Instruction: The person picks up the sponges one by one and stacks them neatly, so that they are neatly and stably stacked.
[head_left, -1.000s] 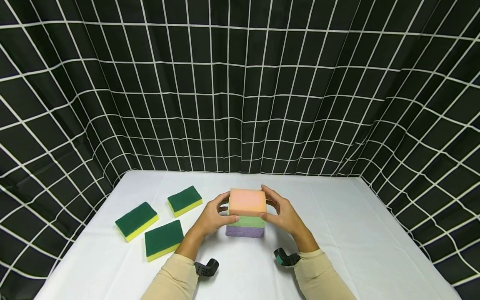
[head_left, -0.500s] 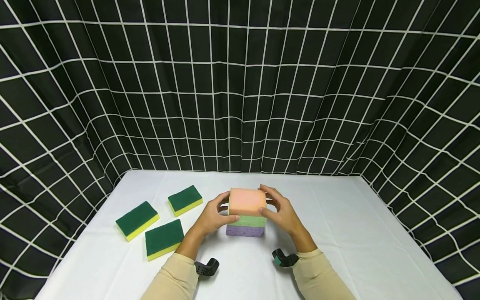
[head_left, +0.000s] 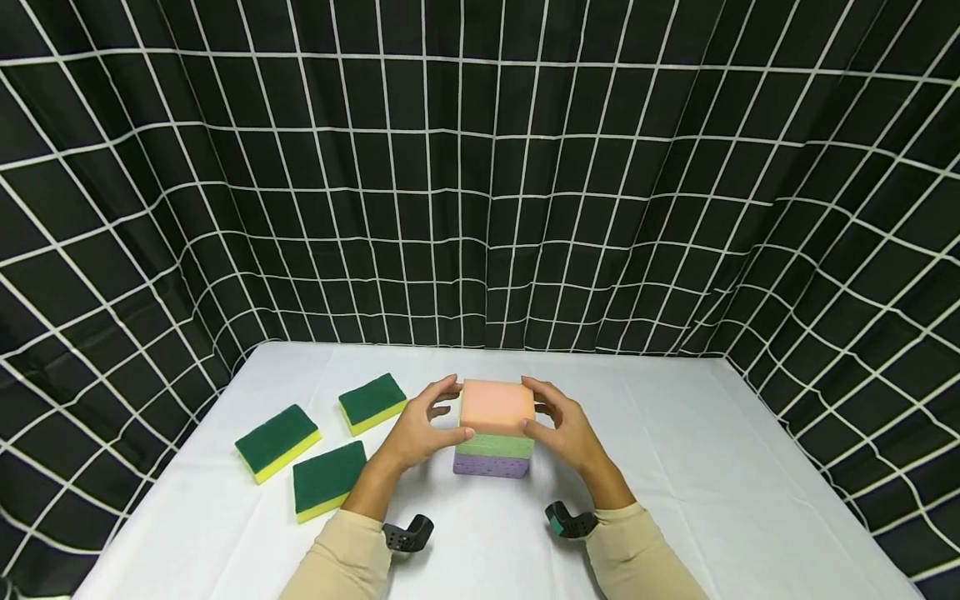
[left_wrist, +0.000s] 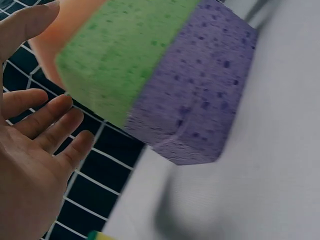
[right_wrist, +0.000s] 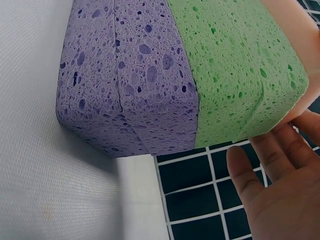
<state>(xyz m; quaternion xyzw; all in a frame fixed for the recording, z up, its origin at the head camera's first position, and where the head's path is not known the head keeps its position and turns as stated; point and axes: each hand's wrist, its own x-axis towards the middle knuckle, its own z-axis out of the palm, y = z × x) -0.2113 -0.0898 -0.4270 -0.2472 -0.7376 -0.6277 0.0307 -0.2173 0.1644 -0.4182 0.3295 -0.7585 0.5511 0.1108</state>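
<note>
An orange sponge (head_left: 498, 407) tops a neat stack, with a green sponge (head_left: 495, 447) under it and a purple sponge (head_left: 491, 466) on the table. My right hand (head_left: 567, 427) holds the orange sponge at its right end, thumb at the front corner and forefinger at the back. On the other side, my left hand (head_left: 417, 427) has its fingers spread loosely, apart from the stack in the left wrist view. Its thumb lies in front of the orange sponge's left corner; whether it touches, I cannot tell. The right wrist view shows the purple sponge (right_wrist: 125, 80) and green sponge (right_wrist: 235, 70) close up.
To the left lie 3 green-and-yellow scouring sponges, one at the back (head_left: 372, 402), one far left (head_left: 277, 442) and one nearer (head_left: 328, 479). They rest on a white-covered table (head_left: 675, 467). A black curtain with white grid lines (head_left: 487, 183) encloses the back and sides.
My left hand has drawn slightly leftward and its fingers have come away from the stack's side. The right hand and the stacked sponges keep nearly the same place.
</note>
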